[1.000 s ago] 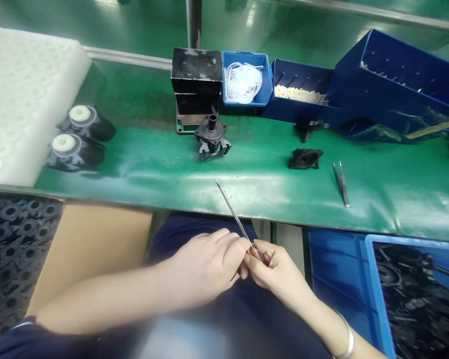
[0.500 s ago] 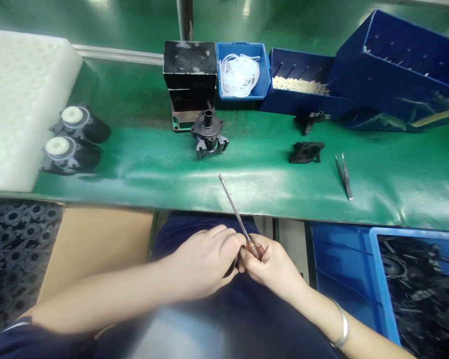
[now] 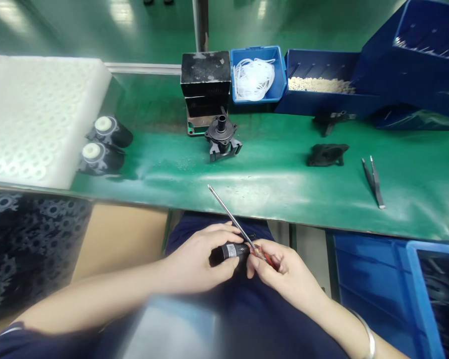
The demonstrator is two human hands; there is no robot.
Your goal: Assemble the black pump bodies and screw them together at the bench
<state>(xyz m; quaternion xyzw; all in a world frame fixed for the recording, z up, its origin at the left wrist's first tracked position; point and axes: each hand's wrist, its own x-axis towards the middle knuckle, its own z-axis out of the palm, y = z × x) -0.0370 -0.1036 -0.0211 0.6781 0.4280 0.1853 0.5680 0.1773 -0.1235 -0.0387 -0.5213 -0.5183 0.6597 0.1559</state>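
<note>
Over my lap, my left hand [image 3: 196, 259] is closed around a black cylindrical part [image 3: 230, 251] with a small white label. The fingers lie over its top and the thumb below. My right hand [image 3: 290, 271] grips a screwdriver [image 3: 228, 213] by its reddish handle, most of which the fingers hide. Its long metal shaft slants up and left past the black part, tip near the bench edge. My right fingertips are close to the black part's right end; whether they touch it I cannot tell. Ahead on the bench stands a black pump-like assembly [image 3: 221, 135].
On the green bench [image 3: 164, 164] are a black housing [image 3: 327, 155], tweezers [image 3: 373, 182], two capped black cylinders [image 3: 110, 130] and white foam [image 3: 93, 104]. Blue bins [image 3: 258, 97] line the back. A blue crate [image 3: 415, 279] sits low right, a cardboard box [image 3: 123, 239] low left.
My view has turned left, so bench items appear further right. My left hand has opened its grip somewhat, showing the labelled black part. The screwdriver shaft now slants more to the left.
</note>
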